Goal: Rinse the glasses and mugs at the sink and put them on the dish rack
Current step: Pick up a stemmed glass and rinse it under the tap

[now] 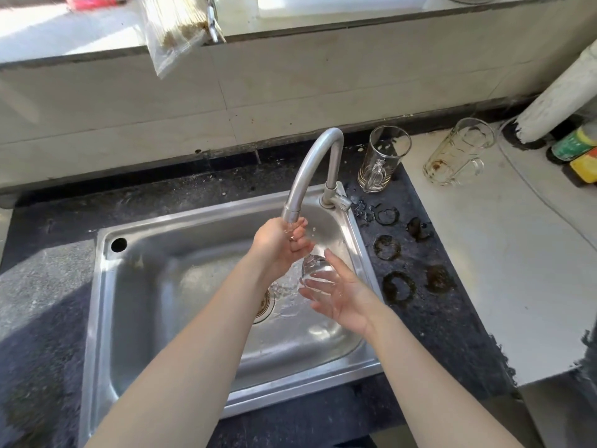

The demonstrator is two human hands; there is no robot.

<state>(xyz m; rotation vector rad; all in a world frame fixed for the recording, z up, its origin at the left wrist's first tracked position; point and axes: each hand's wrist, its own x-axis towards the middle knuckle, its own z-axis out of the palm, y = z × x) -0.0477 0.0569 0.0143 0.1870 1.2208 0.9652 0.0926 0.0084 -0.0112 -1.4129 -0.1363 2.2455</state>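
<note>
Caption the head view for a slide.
Right hand holds a glass under the faucet, left hand at the spout; two mugs wait.

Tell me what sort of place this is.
Most likely a home kitchen: a steel sink where the right hand holds a glass under the running faucet, used glass mugs on the dark stone counter, and bottles at the side.

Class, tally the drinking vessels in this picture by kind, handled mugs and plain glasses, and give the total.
Handled mugs: 2 (mug by the tap, mug on the pale counter)
Glasses with no handle showing: 1 (glass held in the right hand)
Total: 3
</note>
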